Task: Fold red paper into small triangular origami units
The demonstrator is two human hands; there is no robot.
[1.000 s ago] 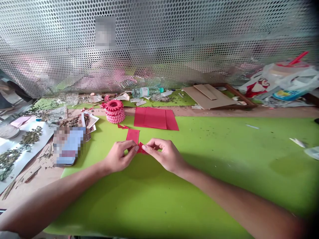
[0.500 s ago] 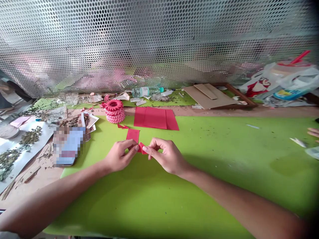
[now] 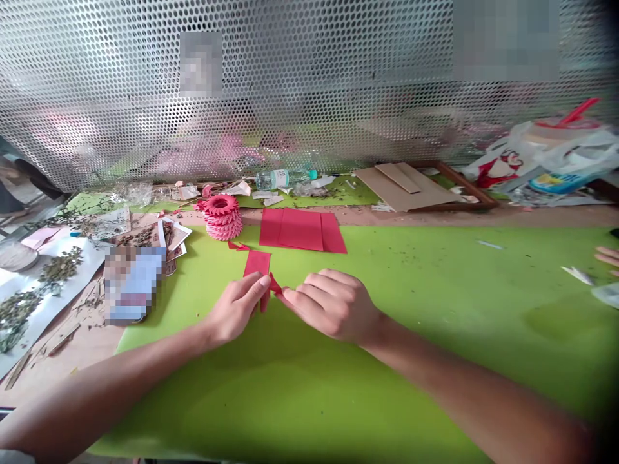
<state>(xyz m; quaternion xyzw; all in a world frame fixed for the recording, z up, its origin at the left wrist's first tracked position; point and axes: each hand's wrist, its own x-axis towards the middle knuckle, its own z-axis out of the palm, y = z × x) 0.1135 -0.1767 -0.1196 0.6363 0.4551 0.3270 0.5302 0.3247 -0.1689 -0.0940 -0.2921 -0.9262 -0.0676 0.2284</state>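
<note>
Over the green mat (image 3: pixel 387 309), my left hand (image 3: pixel 235 309) and my right hand (image 3: pixel 329 303) meet on a small folded red paper piece (image 3: pixel 273 285). Both pinch it between fingertips, the right hand's fingers curled over it. Just behind the piece a small red paper rectangle (image 3: pixel 257 263) lies flat. Farther back sit larger red sheets (image 3: pixel 302 230) and a round stack of folded pink-red paper units (image 3: pixel 222 216).
A perforated metal screen (image 3: pixel 309 90) walls the back. Along it lie a plastic bottle (image 3: pixel 283 177), cardboard pieces (image 3: pixel 403 187) and plastic bags (image 3: pixel 556 161). Dried leaves on white sheets (image 3: pixel 43 277) lie at left. Another person's fingertips (image 3: pixel 608 256) show at the right edge.
My right hand has turned over and curled its fingers down on the red piece. My left fingers have stretched forward along it. Another person's fingertips have come in at the right edge.
</note>
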